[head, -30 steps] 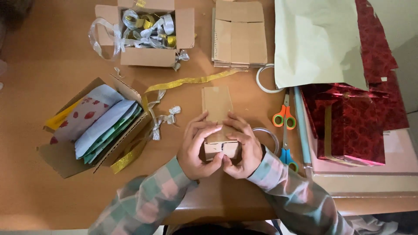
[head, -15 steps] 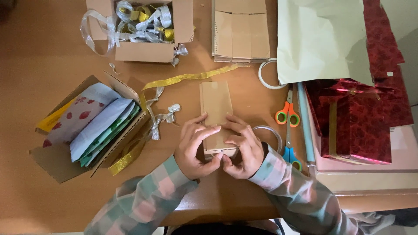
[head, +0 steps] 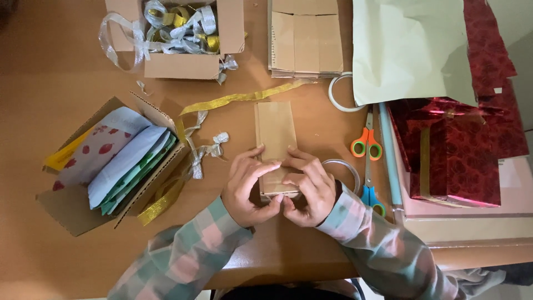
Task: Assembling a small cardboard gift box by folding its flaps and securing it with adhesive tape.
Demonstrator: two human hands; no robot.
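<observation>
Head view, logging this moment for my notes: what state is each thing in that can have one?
Flat brown cardboard piece: lying flat, near end pressed by both hands.
Left hand: fingers on the cardboard.
Right hand: fingers on the cardboard.
Ribbon box: open, full of ribbons.
Paper box: open, on its side, sheets inside.
Scissors: closed, lying untouched.
Red wrapped gift: wrapped, gold ribbon around it.
Gold ribbon: loose, laid out.

Scissors (head: 366,150) right (ribbon (head: 205,150) left)
</observation>
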